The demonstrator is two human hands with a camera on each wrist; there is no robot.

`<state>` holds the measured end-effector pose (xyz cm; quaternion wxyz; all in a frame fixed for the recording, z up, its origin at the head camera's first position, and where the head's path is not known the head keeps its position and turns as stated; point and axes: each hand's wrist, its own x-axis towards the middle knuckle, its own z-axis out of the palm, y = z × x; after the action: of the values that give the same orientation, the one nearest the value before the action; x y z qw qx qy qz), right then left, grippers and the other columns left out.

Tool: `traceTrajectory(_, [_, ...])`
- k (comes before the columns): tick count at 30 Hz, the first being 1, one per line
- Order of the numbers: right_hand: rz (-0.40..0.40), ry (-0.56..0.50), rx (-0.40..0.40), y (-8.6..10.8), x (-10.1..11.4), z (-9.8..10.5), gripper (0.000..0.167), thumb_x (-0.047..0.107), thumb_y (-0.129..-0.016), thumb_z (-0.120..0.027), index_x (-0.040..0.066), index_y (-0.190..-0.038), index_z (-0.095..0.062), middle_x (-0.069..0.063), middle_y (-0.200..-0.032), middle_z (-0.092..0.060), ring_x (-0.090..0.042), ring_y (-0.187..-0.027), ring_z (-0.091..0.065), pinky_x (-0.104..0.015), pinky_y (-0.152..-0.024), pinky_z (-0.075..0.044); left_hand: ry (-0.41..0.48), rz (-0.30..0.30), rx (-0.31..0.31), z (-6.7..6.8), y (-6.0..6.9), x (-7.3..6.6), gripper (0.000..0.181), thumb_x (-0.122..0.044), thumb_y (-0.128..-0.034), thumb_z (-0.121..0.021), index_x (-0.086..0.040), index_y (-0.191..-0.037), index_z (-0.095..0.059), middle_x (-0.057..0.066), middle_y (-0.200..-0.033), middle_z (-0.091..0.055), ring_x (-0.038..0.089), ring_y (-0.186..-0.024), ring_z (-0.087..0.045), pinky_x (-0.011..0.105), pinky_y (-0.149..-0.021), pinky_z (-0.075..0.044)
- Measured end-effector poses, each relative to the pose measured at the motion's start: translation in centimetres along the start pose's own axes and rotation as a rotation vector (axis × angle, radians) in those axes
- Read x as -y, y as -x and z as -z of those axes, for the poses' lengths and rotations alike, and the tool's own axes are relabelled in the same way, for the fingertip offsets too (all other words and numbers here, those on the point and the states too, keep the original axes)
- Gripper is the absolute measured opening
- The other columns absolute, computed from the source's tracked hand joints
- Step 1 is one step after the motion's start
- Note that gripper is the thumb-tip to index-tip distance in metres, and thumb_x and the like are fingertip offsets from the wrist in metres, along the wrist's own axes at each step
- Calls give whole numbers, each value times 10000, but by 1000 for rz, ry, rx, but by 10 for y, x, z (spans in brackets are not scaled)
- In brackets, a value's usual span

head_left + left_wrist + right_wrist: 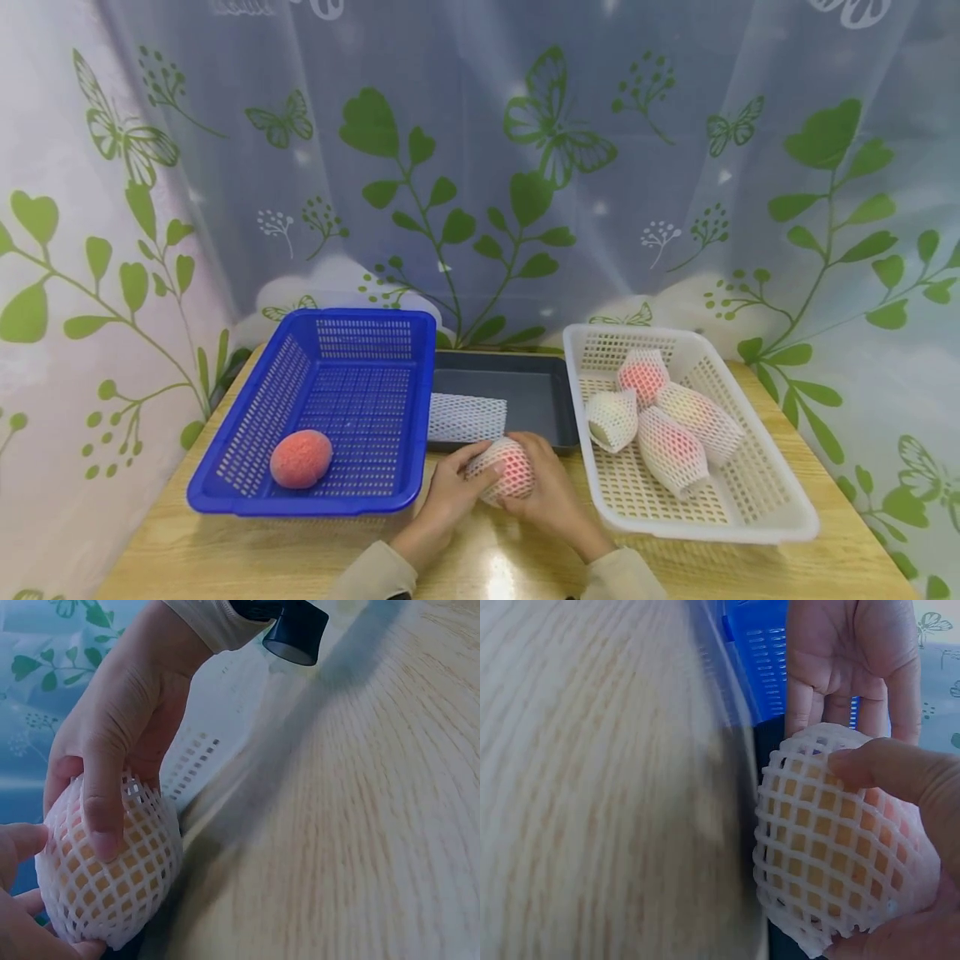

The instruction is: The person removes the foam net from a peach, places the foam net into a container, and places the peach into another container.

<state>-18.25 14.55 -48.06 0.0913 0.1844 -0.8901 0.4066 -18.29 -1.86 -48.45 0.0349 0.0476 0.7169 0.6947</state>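
Note:
A pink-and-yellow peach (514,467) in a white foam net sleeve (821,840) is held between both hands above the table's front part. My left hand (447,493) grips it from the left, thumb across the near side. From the right, my right hand (553,497) holds it with fingers curled round it; in the left wrist view its thumb presses the netting. The left wrist view shows only the fingertips of my left hand (19,889) touching the sleeve. Just behind the hands, an unfilled foam net sleeve (467,417) lies flat on a dark tray (525,379).
On the left stands a blue basket (423,400) with one bare peach (301,459) inside. A white basket (780,500) on the right holds several netted peaches (672,450). Both baskets flank the tray on the wooden table (480,567). A patterned curtain (480,167) hangs behind.

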Motion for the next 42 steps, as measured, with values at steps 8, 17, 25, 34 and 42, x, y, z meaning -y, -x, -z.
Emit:
traceTrajectory(8, [24, -4, -52, -3, 8, 8, 884, 102, -595, -849, -1, -1369, -435, -200, -1316, -483, -326, -1111, -555, -480, -910, -508, 30, -32, 4, 0, 0, -20, 507, -155, -872, -702, 53, -1304, -536, 258, -1352, -502, 368, -1232, -506, 405, -1027, -437])
traceTrajectory(17, [55, -46, -87, -7, 19, 23, 823, 102, -609, -843, 33, -1330, -454, -174, -1296, -504, -283, -1062, -577, -431, -861, -529, 119, -87, 30, 0, -3, -37, 484, -77, -880, -677, 103, -1299, -513, 288, -1349, -488, 369, -1240, -495, 337, -1021, -442])
traceTrajectory(25, [3, -143, -55, -12, 26, 39, 824, 104, -664, -848, 68, -1366, -419, -136, -1238, -544, -232, -1020, -577, -328, -823, -536, 144, -116, 68, 7, -6, -53, 454, -35, -883, -660, 99, -1294, -523, 285, -1307, -531, 329, -1200, -526, 208, -923, -483])
traceTrajectory(34, [-91, -345, 11, -15, 33, 63, 788, 154, -742, -833, 149, -1389, -383, -151, -1303, -498, -284, -1083, -554, -326, -836, -521, 134, -139, -4, 23, -12, -66, 322, -17, -901, -627, 81, -1207, -604, 229, -1206, -626, 226, -1060, -640, 204, -831, -527])
traceTrajectory(42, [-99, -392, 48, -18, 33, 75, 766, 130, -753, -822, 185, -1392, -405, -138, -1329, -484, -293, -1103, -537, -322, -852, -518, 122, -187, -27, 30, -17, -71, 177, 42, -885, -626, 153, -1021, -654, 240, -971, -684, 42, -787, -642, 197, -744, -553])
